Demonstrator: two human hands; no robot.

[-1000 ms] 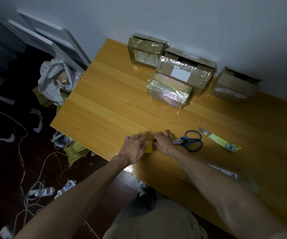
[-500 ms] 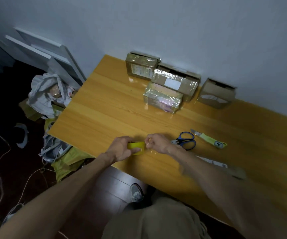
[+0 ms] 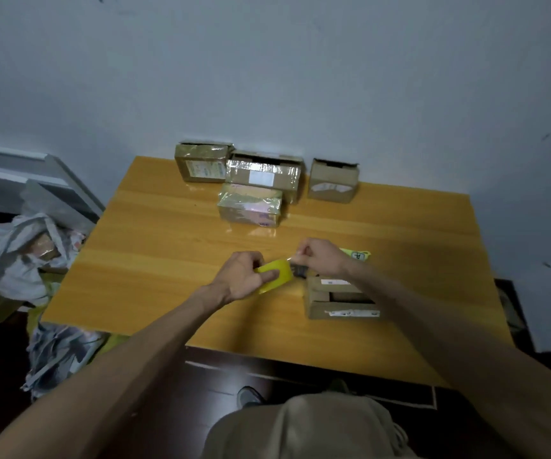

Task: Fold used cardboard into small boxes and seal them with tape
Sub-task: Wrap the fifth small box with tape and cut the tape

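Surface: orange-toned wooden table (image 3: 168, 246) stood against a pale wall (image 3: 267, 77), with small cardboard boxes (image 3: 262, 175) grouped at its far edge, several wrapped in glossy tape.
Floor: crumpled bags (image 3: 19, 256) lay left of the table.
Tape roll (image 3: 275, 276): yellow, held over the tabletop between both hands.
Open box (image 3: 340, 301): brown, unsealed, just right of the roll.
Left hand (image 3: 241, 276): fingers curled round the roll.
Right hand (image 3: 320, 256): fingertips pinched the tape's loose end.
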